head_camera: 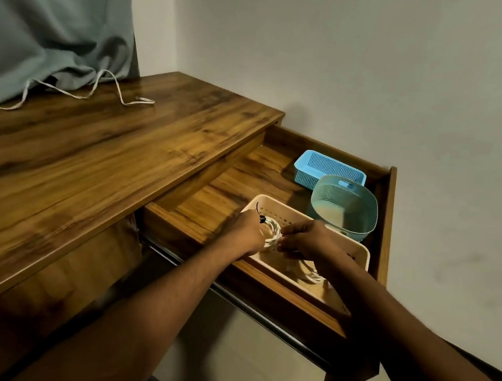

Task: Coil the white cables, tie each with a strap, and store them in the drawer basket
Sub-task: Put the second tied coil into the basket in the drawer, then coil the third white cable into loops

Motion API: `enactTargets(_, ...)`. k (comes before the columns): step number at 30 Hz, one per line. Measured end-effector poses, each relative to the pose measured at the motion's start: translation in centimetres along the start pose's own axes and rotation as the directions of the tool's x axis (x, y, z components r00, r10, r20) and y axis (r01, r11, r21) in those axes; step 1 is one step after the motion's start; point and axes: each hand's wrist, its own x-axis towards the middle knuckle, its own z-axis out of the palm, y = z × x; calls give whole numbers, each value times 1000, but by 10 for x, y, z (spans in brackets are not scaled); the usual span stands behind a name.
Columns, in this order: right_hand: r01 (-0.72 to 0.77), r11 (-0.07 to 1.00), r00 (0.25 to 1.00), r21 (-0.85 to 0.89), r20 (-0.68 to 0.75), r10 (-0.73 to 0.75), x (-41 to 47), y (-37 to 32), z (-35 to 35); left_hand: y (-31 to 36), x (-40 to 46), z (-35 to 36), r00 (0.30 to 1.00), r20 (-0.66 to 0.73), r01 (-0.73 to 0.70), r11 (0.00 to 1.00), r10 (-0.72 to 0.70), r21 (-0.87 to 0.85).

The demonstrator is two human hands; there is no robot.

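Observation:
A coiled white cable (274,232) with a black strap (261,218) around it is held between both hands over the cream basket (365,255) in the open drawer (386,220). My left hand (244,232) grips the coil's left side. My right hand (307,239) pinches its right side. Another coiled white cable (309,273) lies on the basket floor beneath my right hand. A loose white cable (113,88) trails across the back of the desk top, partly under the grey cloth.
A blue mesh basket (327,171) and a teal mesh basket (345,207) stand at the drawer's far end. The wooden desk top (95,152) lies to the left, with grey cloth (51,30) bunched at its back. A white wall runs behind.

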Motion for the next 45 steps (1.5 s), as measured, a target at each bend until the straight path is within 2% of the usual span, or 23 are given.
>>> enactTargets(4, -28, 1000, 1000, -12, -4, 28, 9, 4, 2, 4, 0, 0, 1000, 8, 18, 995, -19, 96)
enactTargets(8, -27, 989, 1000, -147, -14, 25, 17, 6, 4, 5, -1, 1, 999, 44, -41, 974, 32, 222)
enactTargets(12, -17, 956, 1000, -294, -30, 8, 19, 4, 6, 2, -5, -2, 997, 40, -76, 982, 70, 170)
enactTargets(13, 6, 929, 998, -369, -53, -28, 17, 3, 8, -1, -6, -5, 996, 38, -89, 987, 84, 131)
enactTargets(15, 89, 813, 973, -575, -124, -193, 11, -6, 11, -9, -5, -14, 993, 43, -113, 992, 110, 56)
enactTargets(17, 179, 696, 908, -696, -156, -389, 4, -18, 17, -18, -4, -25, 988, 68, -135, 990, 137, -35)
enactTargets(19, 248, 654, 863, -715, -143, -484, -2, -34, 26, -24, -2, -39, 985, 60, -155, 980, 163, -122)
enactTargets(22, 365, 632, 803, -683, -114, -586, -9, -68, 60, -44, -2, -78, 982, -125, -159, 971, 138, -178)
enactTargets(25, 512, 585, 724, -629, -50, -688, -20, -109, 117, -81, -18, -134, 909, -403, -143, 988, 105, -64)
enactTargets(27, 625, 525, 659, -578, 29, -752, -29, -136, 161, -110, -37, -173, 846, -526, -103, 995, 81, -13)
enactTargets(30, 760, 454, 569, -465, 139, -810, -48, -175, 236, -164, -75, -233, 758, -652, 8, 999, 23, 45)
enactTargets(34, 868, 407, 474, -284, 231, -850, -85, -219, 335, -242, -136, -299, 617, -783, 153, 988, -84, 14)
enactTargets(37, 916, 360, 400, -176, 321, -859, -121, -241, 404, -302, -184, -325, 504, -842, 276, 960, -192, -53)
enactTargets(40, 944, 315, 327, -95, 383, -864, -149, -247, 461, -356, -222, -331, 416, -861, 336, 929, -294, -155)
enactTargets(42, 962, 261, 272, -83, 415, -868, -159, -246, 493, -386, -236, -328, 398, -845, 363, 908, -356, -212)
enactTargets(45, 971, 207, 239, -119, 467, -852, -155, -238, 534, -423, -239, -324, 397, -820, 402, 881, -413, -249)
